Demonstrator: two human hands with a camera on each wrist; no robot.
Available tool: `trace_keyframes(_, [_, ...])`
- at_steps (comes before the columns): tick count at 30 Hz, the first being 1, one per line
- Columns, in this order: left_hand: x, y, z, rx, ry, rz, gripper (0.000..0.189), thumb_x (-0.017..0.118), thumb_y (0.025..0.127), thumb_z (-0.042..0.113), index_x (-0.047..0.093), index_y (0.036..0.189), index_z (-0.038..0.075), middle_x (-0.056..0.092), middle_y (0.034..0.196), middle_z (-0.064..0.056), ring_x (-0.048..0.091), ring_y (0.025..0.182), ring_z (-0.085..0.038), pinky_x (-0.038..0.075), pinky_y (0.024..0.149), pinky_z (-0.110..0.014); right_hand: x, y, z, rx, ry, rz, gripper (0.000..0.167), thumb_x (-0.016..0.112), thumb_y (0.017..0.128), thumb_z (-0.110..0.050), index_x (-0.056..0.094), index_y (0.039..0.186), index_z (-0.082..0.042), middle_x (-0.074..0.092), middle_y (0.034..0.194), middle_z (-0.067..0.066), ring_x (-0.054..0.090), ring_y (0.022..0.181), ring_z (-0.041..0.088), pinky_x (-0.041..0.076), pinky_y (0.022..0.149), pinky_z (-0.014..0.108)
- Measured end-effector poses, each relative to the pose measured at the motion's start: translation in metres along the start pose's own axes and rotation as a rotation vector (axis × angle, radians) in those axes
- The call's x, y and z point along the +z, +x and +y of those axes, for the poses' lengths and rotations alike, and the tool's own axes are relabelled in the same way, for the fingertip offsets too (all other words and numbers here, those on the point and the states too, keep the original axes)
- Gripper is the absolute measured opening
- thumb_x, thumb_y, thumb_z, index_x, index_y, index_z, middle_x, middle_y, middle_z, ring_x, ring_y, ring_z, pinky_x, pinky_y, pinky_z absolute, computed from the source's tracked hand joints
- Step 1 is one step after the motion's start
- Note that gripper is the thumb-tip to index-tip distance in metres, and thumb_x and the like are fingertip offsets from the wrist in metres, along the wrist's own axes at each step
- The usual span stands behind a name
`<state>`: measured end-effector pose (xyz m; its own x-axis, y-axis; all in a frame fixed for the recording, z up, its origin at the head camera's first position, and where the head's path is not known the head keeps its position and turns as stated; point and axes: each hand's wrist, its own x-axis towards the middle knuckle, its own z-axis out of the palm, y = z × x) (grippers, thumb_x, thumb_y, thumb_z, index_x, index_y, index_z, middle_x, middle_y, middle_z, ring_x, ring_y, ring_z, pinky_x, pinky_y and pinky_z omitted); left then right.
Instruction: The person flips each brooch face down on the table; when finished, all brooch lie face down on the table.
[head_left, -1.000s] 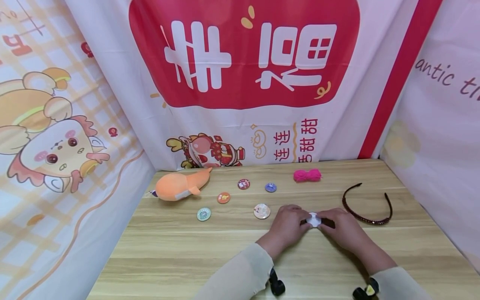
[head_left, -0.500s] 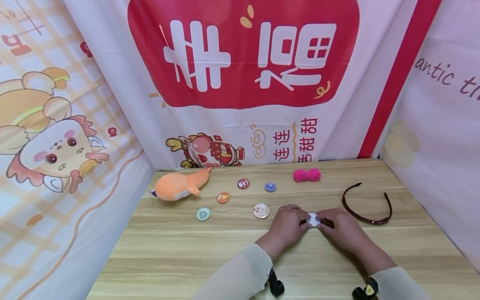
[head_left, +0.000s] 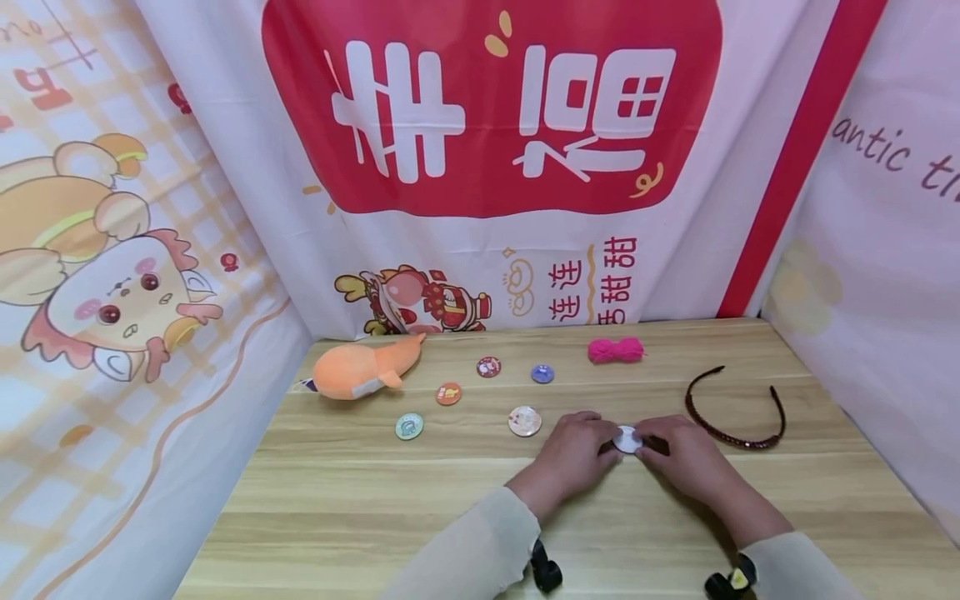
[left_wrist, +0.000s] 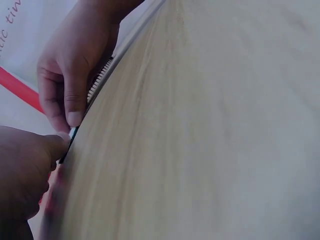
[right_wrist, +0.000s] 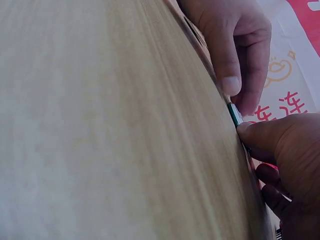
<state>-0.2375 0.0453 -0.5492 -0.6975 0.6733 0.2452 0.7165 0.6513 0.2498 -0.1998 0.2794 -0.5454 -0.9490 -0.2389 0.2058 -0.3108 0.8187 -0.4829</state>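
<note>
Head view: inside the table's (head_left: 337, 508) edges, your left hand (head_left: 573, 454) and right hand (head_left: 686, 458) still pinch the white disc (head_left: 627, 439), seemingly paused.

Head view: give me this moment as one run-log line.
left hand: holds white disc | right hand: holds same disc | right side: headband | far side: pink bundle | far left: orange plush

Head view: we look forward and down from above near side, widest and farthest back, taking in counter (head_left: 337, 517) to its far edge. Left wrist view: we sit low and close, rolled sideways, facing toward far right corner. Right wrist view: we sit low and close too, rolled opposite way, facing toward far edge. All share left hand (head_left: 573, 457), right hand (head_left: 686, 458), white disc (head_left: 628, 439); head and right wrist share lettered cloth (head_left: 487, 237).
</note>
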Motion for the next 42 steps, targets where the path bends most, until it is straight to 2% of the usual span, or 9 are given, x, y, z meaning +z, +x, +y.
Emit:
trace_keyframes(4, [-0.011, -0.011, -0.011, -0.059, -0.047, 0.007, 0.035, 0.070, 0.107, 0.040, 0.074, 0.139, 0.026, 0.074, 0.137, 0.013, 0.062, 0.139, -0.013, 0.042, 0.125, -0.036, 0.002, 0.000, 0.000, -0.010, 0.004, 0.006, 0.022, 0.085, 0.096, -0.017, 0.083, 0.118, -0.018, 0.080, 0.125, 0.007, 0.070, 0.122, 0.037, 0.055, 0.107, 0.062])
trace_keyframes(9, [-0.029, -0.026, -0.035, -0.167, -0.052, 0.040, 0.039, 0.074, 0.104, 0.040, 0.071, 0.139, 0.023, 0.072, 0.141, 0.009, 0.059, 0.141, -0.018, 0.042, 0.125, -0.043, 0.000, 0.000, 0.001, 0.004, 0.012, 0.012, 0.022, 0.085, 0.095, -0.016, 0.083, 0.117, -0.017, 0.079, 0.126, 0.008, 0.070, 0.122, 0.038, 0.054, 0.107, 0.063])
trace_keyframes(15, [-0.045, -0.048, -0.066, -0.320, -0.047, 0.056, 0.040, 0.081, 0.098, 0.041, 0.071, 0.131, 0.020, 0.074, 0.132, 0.002, 0.059, 0.136, -0.023, 0.043, 0.123, -0.047, -0.002, -0.001, 0.001, 0.034, 0.023, -0.019, 0.022, 0.084, 0.096, -0.016, 0.082, 0.118, -0.018, 0.079, 0.128, 0.009, 0.068, 0.124, 0.039, 0.053, 0.108, 0.063])
trace_keyframes(18, [-0.048, -0.057, -0.076, -0.367, -0.062, 0.051, 0.040, 0.085, 0.095, 0.040, 0.073, 0.127, 0.018, 0.075, 0.127, 0.000, 0.060, 0.131, -0.024, 0.045, 0.119, -0.047, -0.002, -0.001, 0.000, 0.046, 0.021, -0.028, 0.021, 0.084, 0.097, -0.017, 0.082, 0.117, -0.019, 0.079, 0.128, 0.008, 0.068, 0.125, 0.038, 0.053, 0.108, 0.063])
trace_keyframes(24, [-0.050, -0.065, -0.081, -0.357, -0.060, 0.045, 0.028, 0.084, 0.096, 0.036, 0.076, 0.116, 0.017, 0.078, 0.118, 0.000, 0.064, 0.123, -0.025, 0.048, 0.114, -0.048, -0.003, -0.002, -0.002, 0.030, 0.026, -0.021, 0.019, 0.084, 0.096, -0.017, 0.082, 0.115, -0.020, 0.079, 0.128, 0.008, 0.069, 0.124, 0.038, 0.053, 0.108, 0.063])
trace_keyframes(27, [-0.049, -0.064, -0.082, -0.347, -0.053, 0.056, 0.021, 0.084, 0.097, 0.034, 0.075, 0.108, 0.019, 0.078, 0.113, 0.001, 0.065, 0.119, -0.024, 0.048, 0.112, -0.047, -0.003, -0.001, -0.003, 0.018, 0.028, -0.012, 0.018, 0.084, 0.096, -0.016, 0.082, 0.115, -0.019, 0.079, 0.127, 0.008, 0.069, 0.123, 0.038, 0.054, 0.108, 0.063])
trace_keyframes(33, [-0.043, -0.061, -0.083, -0.331, -0.052, 0.061, 0.018, 0.083, 0.097, 0.035, 0.074, 0.104, 0.021, 0.076, 0.112, 0.004, 0.064, 0.117, -0.020, 0.048, 0.111, -0.046, -0.002, -0.002, -0.004, 0.019, 0.030, -0.010, 0.019, 0.084, 0.097, -0.016, 0.082, 0.115, -0.020, 0.079, 0.128, 0.007, 0.069, 0.124, 0.038, 0.053, 0.108, 0.063])
trace_keyframes(37, [-0.039, -0.057, -0.078, -0.300, -0.050, 0.059, 0.018, 0.084, 0.096, 0.035, 0.075, 0.104, 0.022, 0.076, 0.113, 0.006, 0.065, 0.117, -0.019, 0.049, 0.108, -0.046, -0.003, -0.001, -0.003, 0.026, 0.032, -0.013, 0.019, 0.084, 0.097, -0.016, 0.082, 0.115, -0.020, 0.079, 0.128, 0.007, 0.068, 0.125, 0.038, 0.053, 0.109, 0.063])
trace_keyframes(42, [-0.036, -0.050, -0.065, -0.259, -0.057, 0.032, 0.019, 0.083, 0.097, 0.036, 0.076, 0.106, 0.021, 0.077, 0.116, 0.007, 0.065, 0.119, -0.017, 0.049, 0.109, -0.044, -0.002, -0.001, -0.003, 0.022, 0.032, -0.009, 0.020, 0.084, 0.097, -0.016, 0.082, 0.116, -0.019, 0.079, 0.128, 0.008, 0.069, 0.124, 0.039, 0.053, 0.109, 0.063])
